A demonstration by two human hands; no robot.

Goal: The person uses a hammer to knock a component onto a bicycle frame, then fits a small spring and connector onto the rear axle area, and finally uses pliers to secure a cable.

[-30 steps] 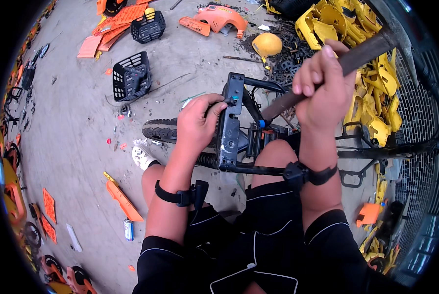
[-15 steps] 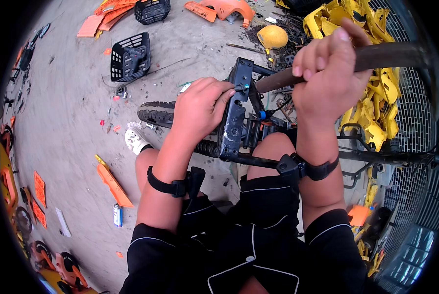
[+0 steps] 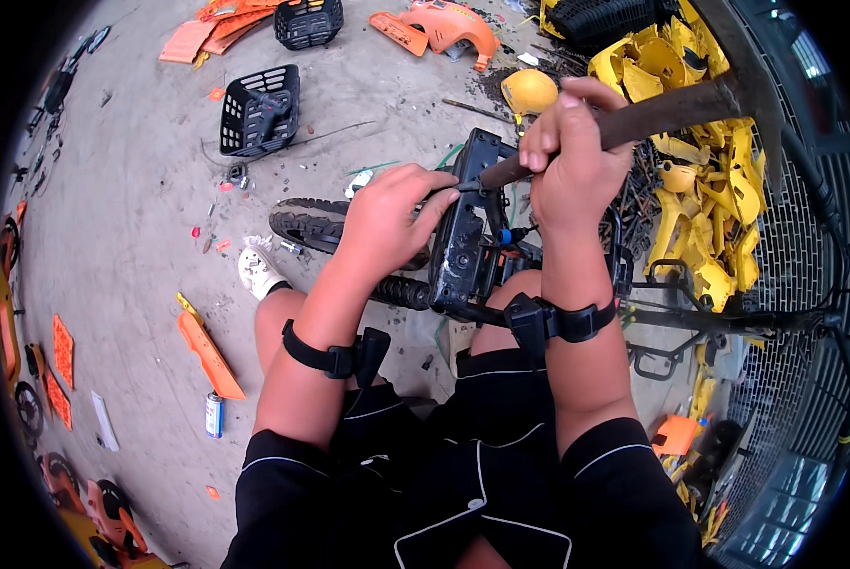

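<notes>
My right hand [image 3: 582, 166] is wrapped round the brown handle of a hammer [image 3: 672, 109]. Its head is at the upper right, and the butt of the handle points down at a black metal frame [image 3: 456, 256]. My left hand [image 3: 392, 216] is closed in a pinch at that frame's upper left side. From between its thumb and forefinger a small thin metal rod [image 3: 469, 187] reaches onto the frame; its far end lies by the handle's butt. The frame belongs to a vehicle part with a black tyre [image 3: 306, 224] and a coil spring [image 3: 401, 292], between my knees.
Yellow plastic shells [image 3: 710, 209] are heaped against a mesh wall at the right. Black baskets [image 3: 260, 109] and orange panels [image 3: 207, 356] lie on the concrete floor. A spray can [image 3: 214, 415] stands at the left. Loose metal bits are scattered beyond the frame, near a yellow helmet-like shell [image 3: 529, 91].
My right hand has moved left and slightly down with the hammer, bringing its head into view. My left hand keeps its pinch, while the frame appears slightly lower in view.
</notes>
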